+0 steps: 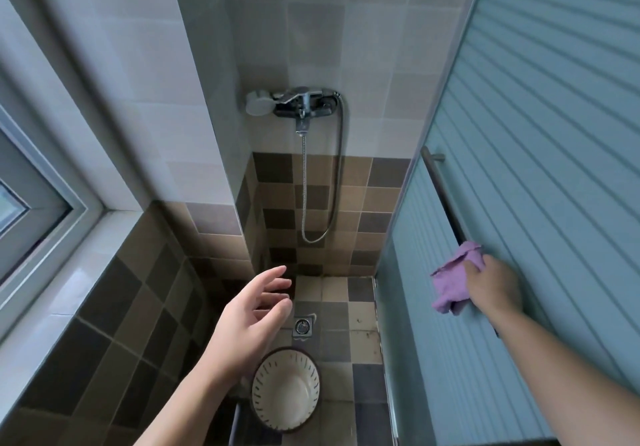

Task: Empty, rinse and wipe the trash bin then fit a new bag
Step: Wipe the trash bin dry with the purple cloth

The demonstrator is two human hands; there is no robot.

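- Bin (285, 388): stood upright on the floor (334, 310) at lower centre of the frame, mouth up, nothing visible inside, no bag fitted. Round, cream inside, dark rim, short slots ringing the wall. I judged it thin stiff plastic, light enough for one hand, likely slick if wet; the rim looked the best place to grip, fingers inside and thumb outside.
- Left hand (251, 321): hovered above and just left of the bin, palm turned inward, fingers loose and spread, holding nothing, clear of the rim.
- Right hand (493, 288): at right of frame, fingers curled round a cloth (453, 281), beside the lower end of the door bar (445, 199).
- Cloth: purple, soft, crumpled, hanging in folds; I judged it absorbent and limp, fit for wiping the bin's curved inside. Whether it was wet I could not tell.
- Door (540, 154): ribbed, pale blue, translucent, right side of frame.
- Tap (301, 102): chrome mixer, centre, with a ribbed metal hose (337, 182) looping below.
- Walls: glazed square tiles, pale above, brown and dark checks below.
- Drain (302, 326): small square metal grate, just above the bin in the frame.
- Window (38, 199): grey frame, left edge.
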